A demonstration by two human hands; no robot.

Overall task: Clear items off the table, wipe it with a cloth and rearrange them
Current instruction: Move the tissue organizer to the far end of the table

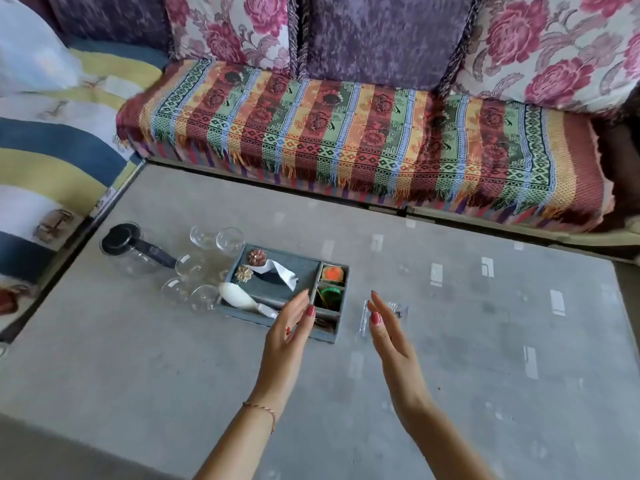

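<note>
Two empty hands above a grey counter (138, 341) before a sofa.
Left of centre lie the tissue organiser tray (277, 284), a glass jug (133, 249) and clear glasses (207, 251); left hand (289, 336) and right hand (391, 336) hover mid-frame, fingers straight, holding nothing.

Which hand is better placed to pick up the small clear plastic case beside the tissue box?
Probably the right hand: its fingertips hover directly over the clear case. The left hand is over the tissue box's near corner instead. Both hands are open.
</note>
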